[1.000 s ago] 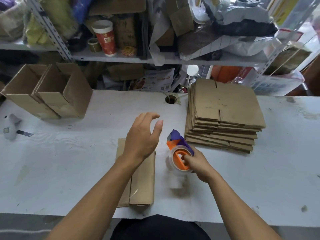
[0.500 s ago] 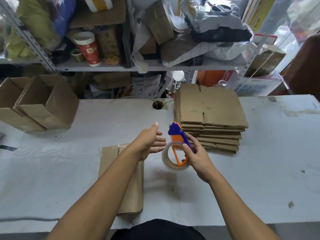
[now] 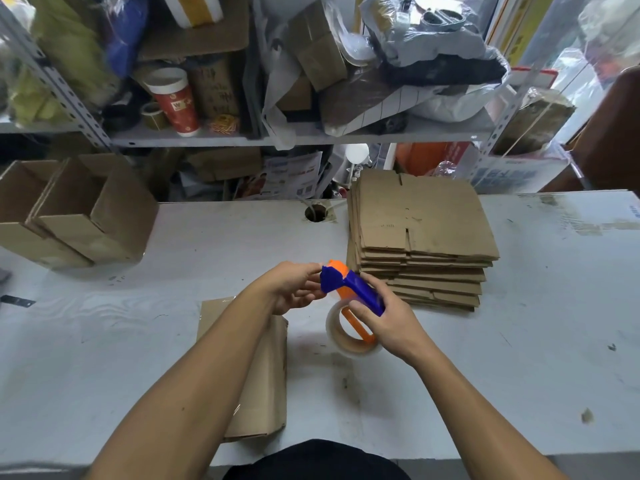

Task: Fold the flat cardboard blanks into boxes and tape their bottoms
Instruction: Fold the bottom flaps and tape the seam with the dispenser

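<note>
An orange and blue tape dispenser (image 3: 346, 289) with a clear tape roll (image 3: 349, 341) is held above the white table (image 3: 519, 341). My right hand (image 3: 388, 320) grips its handle. My left hand (image 3: 294, 287) pinches at the dispenser's front end, fingers touching the blue head. Under my left forearm lies a folded cardboard box (image 3: 263, 375), flat on the table and partly hidden. A stack of flat cardboard blanks (image 3: 422, 223) sits behind the dispenser to the right.
Two open folded boxes (image 3: 79, 216) stand at the table's back left. A round cable hole (image 3: 315, 213) is at the back edge. Cluttered metal shelves (image 3: 242, 140) rise behind the table, with a red paper cup (image 3: 175, 102).
My right hand lifted the tape dispenser off the table and tilted it. My left hand came off the flat box and closed onto the dispenser's front end.
</note>
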